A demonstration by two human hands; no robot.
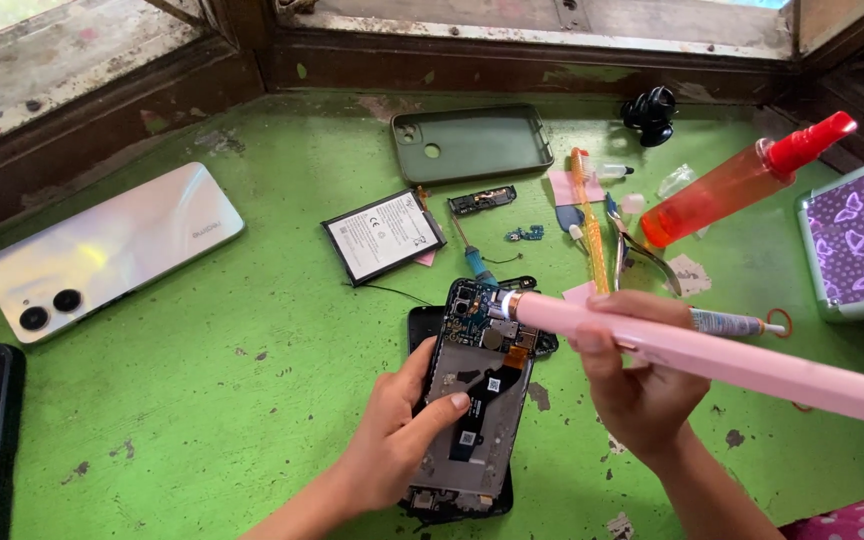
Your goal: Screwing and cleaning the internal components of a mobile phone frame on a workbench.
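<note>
L hand (397,435) nearest cam, clamped on opened phone (472,400) at desk centre. R hand (632,385) grips pink electric screwdriver (697,352), tip on board: screw step. Next needs steady vertical tip.

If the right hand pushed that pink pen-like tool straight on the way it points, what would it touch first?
The right hand aims the pink tool left; its lit tip already sits at the opened phone's top circuit board, seemingly touching, though depth is unclear.
</note>
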